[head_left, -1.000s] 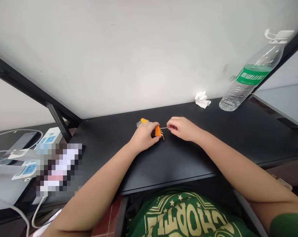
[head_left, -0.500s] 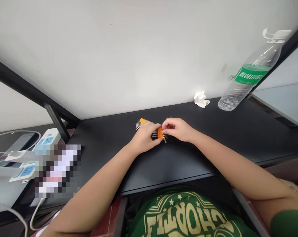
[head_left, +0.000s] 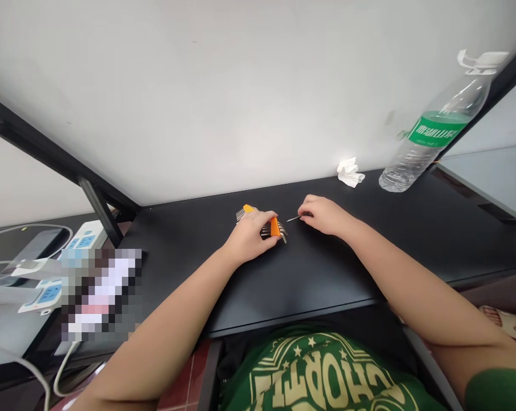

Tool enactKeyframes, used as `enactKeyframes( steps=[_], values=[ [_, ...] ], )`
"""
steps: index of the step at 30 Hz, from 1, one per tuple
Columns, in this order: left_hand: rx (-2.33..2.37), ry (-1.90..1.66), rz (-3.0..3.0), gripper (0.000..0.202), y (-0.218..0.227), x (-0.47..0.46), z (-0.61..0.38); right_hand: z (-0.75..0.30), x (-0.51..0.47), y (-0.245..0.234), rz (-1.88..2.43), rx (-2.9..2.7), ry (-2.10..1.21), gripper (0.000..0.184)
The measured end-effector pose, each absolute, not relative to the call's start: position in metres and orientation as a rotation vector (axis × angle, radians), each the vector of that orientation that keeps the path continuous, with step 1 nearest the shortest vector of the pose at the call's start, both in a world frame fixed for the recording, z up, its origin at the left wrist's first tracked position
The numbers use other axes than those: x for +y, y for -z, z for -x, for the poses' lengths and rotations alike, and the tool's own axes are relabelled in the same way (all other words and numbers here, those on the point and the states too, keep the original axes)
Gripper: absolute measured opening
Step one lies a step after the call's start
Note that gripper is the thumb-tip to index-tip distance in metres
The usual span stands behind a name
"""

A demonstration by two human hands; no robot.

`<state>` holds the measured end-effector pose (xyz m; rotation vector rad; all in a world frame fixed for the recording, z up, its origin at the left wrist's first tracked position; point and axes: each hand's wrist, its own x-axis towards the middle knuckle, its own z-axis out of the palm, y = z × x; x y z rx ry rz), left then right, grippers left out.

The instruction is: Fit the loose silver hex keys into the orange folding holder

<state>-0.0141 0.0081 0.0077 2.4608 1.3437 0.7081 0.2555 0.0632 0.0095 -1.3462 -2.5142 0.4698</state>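
My left hand (head_left: pixel 249 235) rests on the black tabletop, its thumb and fingers closed around a hex key set with an orange holder (head_left: pixel 275 227). Several metal keys stick out of the holder on its right side, and thin key ends also show beyond the far side of the hand. The palm covers the set's middle. A little to the right, my right hand (head_left: pixel 325 214) pinches a slim dark metal hex key (head_left: pixel 293 219). That key points left and is apart from the holder; its other end is hidden by the fingers.
A crumpled white tissue (head_left: pixel 350 172) lies near the wall, beside a tall clear plastic bottle (head_left: pixel 429 140) with a green label. On the left are a white power strip (head_left: pixel 87 234) with plugs and cables and a phone (head_left: pixel 108 285) with a blurred screen. The black tabletop (head_left: pixel 283 291) ends near my body.
My right hand has moved right, away from the orange holder, with a hex key now in its fingers. The left hand has stayed on the set.
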Motion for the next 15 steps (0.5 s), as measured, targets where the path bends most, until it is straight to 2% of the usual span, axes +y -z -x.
enactKeyframes(
  steps=[15],
  values=[
    [1.347, -0.694, -2.455, 0.046, -0.0077, 0.0081, 0.0136, -0.2509, 0.0631, -0.0048, 1.371, -2.591, -0.342, 0.019]
  ],
)
